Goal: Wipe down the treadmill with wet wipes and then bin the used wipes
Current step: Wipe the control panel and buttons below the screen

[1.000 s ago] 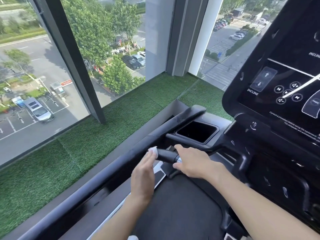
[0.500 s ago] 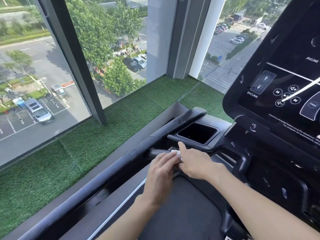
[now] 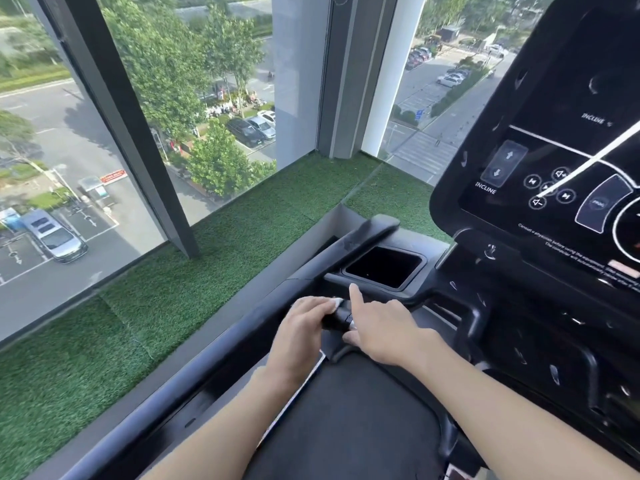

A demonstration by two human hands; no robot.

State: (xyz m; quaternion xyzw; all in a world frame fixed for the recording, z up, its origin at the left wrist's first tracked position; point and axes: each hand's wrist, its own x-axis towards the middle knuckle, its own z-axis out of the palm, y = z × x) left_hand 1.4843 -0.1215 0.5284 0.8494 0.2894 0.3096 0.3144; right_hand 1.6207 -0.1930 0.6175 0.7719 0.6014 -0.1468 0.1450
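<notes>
The black treadmill [image 3: 519, 341] fills the right and lower view, with its console [image 3: 554, 150] at the upper right. A short black handle grip [image 3: 334, 320] juts left below the console. My left hand [image 3: 304, 327] curls over the grip's outer end, holding a white wet wipe [image 3: 336, 302] against it; only a small corner of the wipe shows. My right hand [image 3: 377, 327] rests on the grip's inner end with the index finger pointing forward and the other fingers around the grip.
A dark cup-holder recess [image 3: 382, 266] sits just beyond the hands. The long side handrail [image 3: 207, 386] runs down to the lower left. Green artificial turf [image 3: 173, 289] lies along a tall window [image 3: 121, 116] on the left.
My left hand slid with the wipe along the grip from its outer tip toward my right hand, then back a little outward. The right hand's index finger has lifted and points forward.
</notes>
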